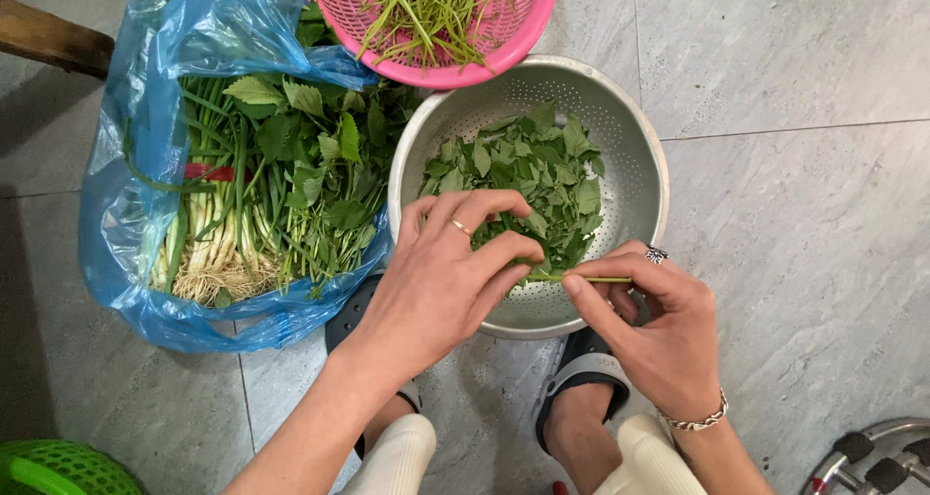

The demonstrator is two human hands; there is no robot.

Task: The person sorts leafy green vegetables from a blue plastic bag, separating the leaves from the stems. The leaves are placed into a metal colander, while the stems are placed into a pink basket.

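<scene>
My left hand (pixel 441 272) and my right hand (pixel 654 325) meet over the near rim of a metal colander (pixel 639 156) that holds a heap of picked green leaves (pixel 528 180). My right hand pinches a thin green stem (pixel 596 280) between thumb and forefinger. The fingertips of my left hand close on the leafy end of that same stem, just above the leaves in the colander. There is a ring on each hand and a bracelet on my right wrist.
A blue plastic bag (pixel 131 214) of leafy herbs and green onions lies open at the left. A pink basket (pixel 509 40) with bare green stems sits behind the colander. A green basket (pixel 53 468) is at the bottom left, a metal stand (pixel 872 451) at the bottom right. Grey tiled floor.
</scene>
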